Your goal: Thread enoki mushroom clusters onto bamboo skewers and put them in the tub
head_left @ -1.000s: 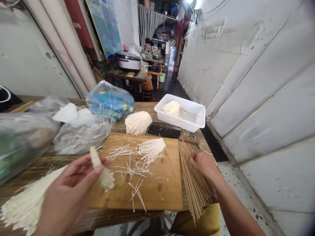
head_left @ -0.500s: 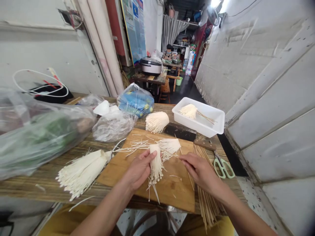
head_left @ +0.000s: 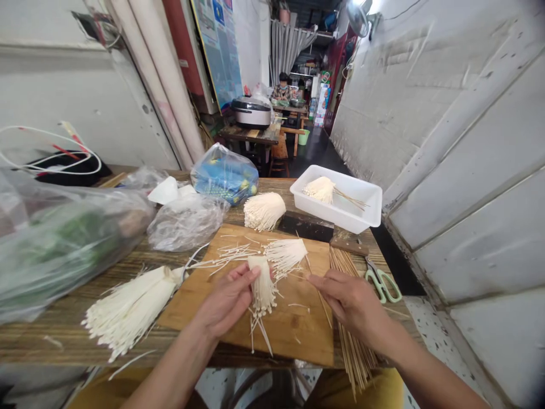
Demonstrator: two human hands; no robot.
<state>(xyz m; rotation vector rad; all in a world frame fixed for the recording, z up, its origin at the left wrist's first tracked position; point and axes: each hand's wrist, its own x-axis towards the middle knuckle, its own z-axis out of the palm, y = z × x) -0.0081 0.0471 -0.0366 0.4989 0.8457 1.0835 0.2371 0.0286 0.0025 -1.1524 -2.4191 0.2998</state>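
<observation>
My left hand (head_left: 230, 298) pinches a small bunch of enoki mushrooms (head_left: 263, 289) by its cut end, caps hanging down, above a wooden cutting board (head_left: 293, 329). My right hand (head_left: 347, 295) is closed on a thin bamboo skewer (head_left: 298, 276) that points left at the bunch; whether its tip is inside the bunch I cannot tell. Behind them a flat fan of enoki (head_left: 286, 254) lies on the board, near loose strands (head_left: 234, 253). A pile of bamboo skewers (head_left: 351, 341) lies under and beside my right forearm.
Left of the board lies a large enoki bundle (head_left: 131, 307); another clump (head_left: 264, 211) sits behind it. A white plastic tray (head_left: 361, 221) holds skewered enoki. Scissors (head_left: 383, 284) and a dark cleaver (head_left: 309, 226) lie rightward. Plastic bags (head_left: 76, 244) crowd the left. A person (head_left: 282, 91) sits far back.
The view has shifted slightly to the right. My left hand still holds the enoki bunch, now tilted a little, and my right hand keeps the skewer beside it.
</observation>
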